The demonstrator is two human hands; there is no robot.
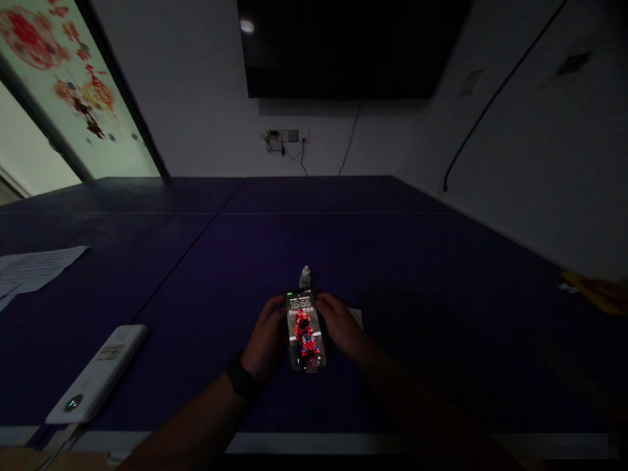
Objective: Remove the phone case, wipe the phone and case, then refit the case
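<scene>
A phone (305,330) with its screen lit, showing a clock and a red figure, lies between my two hands over the dark blue table (402,275). My left hand (265,343), with a dark watch on the wrist, curls against the phone's left edge. My right hand (341,327) curls against its right edge. Both hands grip it. A small white-capped bottle (305,277) stands upright just beyond the phone. The corner of a white slip (356,316) shows from under my right hand.
A white remote control (98,374) lies at the near left. Sheets of paper (34,269) rest at the left edge. A yellow and red object (596,289) sits at the far right. A dark screen (343,46) hangs on the wall above a socket (287,137).
</scene>
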